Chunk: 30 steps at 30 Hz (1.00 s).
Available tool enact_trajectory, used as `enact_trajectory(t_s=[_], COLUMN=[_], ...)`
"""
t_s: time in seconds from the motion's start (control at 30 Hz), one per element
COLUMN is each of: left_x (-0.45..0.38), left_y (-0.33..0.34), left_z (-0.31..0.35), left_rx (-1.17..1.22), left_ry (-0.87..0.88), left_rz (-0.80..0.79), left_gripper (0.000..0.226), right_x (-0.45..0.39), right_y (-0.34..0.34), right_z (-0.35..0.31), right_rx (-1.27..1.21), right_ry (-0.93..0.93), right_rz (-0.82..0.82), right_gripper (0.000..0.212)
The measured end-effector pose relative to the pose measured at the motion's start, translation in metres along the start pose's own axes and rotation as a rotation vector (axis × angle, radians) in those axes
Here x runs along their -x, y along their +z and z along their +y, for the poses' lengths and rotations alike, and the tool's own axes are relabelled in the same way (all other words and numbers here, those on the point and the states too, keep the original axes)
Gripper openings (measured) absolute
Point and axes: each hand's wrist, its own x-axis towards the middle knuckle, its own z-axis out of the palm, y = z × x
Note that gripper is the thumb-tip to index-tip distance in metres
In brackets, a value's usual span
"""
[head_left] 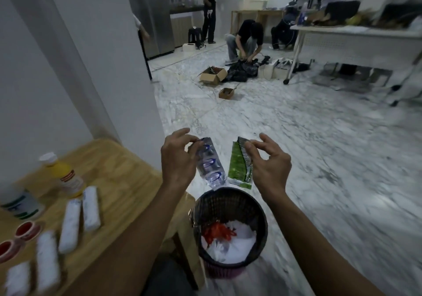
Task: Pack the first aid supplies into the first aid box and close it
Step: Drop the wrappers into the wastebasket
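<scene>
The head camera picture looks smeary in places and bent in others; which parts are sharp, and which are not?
In the head view, the silver blister strip and green foil sachet are fairly sharp; the white gauze rolls on the wooden table at lower left smear with motion blur, as does the floor at right; the wide lens bows the white wall edge; the light is dim and even.

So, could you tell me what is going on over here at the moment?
A person's left hand pinches a clear blister strip with blue-marked capsules, and the right hand pinches a torn green foil sachet. Both hang above a dark mesh waste bin. White gauze rolls and a yellow bottle lie on the wooden table.
</scene>
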Motion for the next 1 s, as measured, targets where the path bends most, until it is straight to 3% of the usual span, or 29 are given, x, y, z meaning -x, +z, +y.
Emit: enact_trajectory(t_s=[0.23, 0.6, 0.9, 1.0], left_x=[0.034, 0.092, 0.106, 0.107], left_y=[0.074, 0.142, 0.163, 0.167], left_z=[0.001, -0.05, -0.097, -0.106], left_rx=[0.138, 0.085, 0.026, 0.015], left_ry=[-0.205, -0.544, -0.596, -0.644], left_rz=[-0.048, -0.066, -0.152, -0.187], left_gripper=[0.008, 0.011, 0.006, 0.024], right_x=[-0.006, 0.025, 0.041, 0.042], right_y=[-0.022, -0.011, 0.019, 0.025], right_z=[0.06, 0.162, 0.216, 0.222], right_rx=[0.019, 0.076, 0.187, 0.192], right_ry=[0.124, 0.409, 0.526, 0.544], right_rz=[0.031, -0.036, -0.095, -0.13], right_gripper=[0.019, 0.021, 0.023, 0.032])
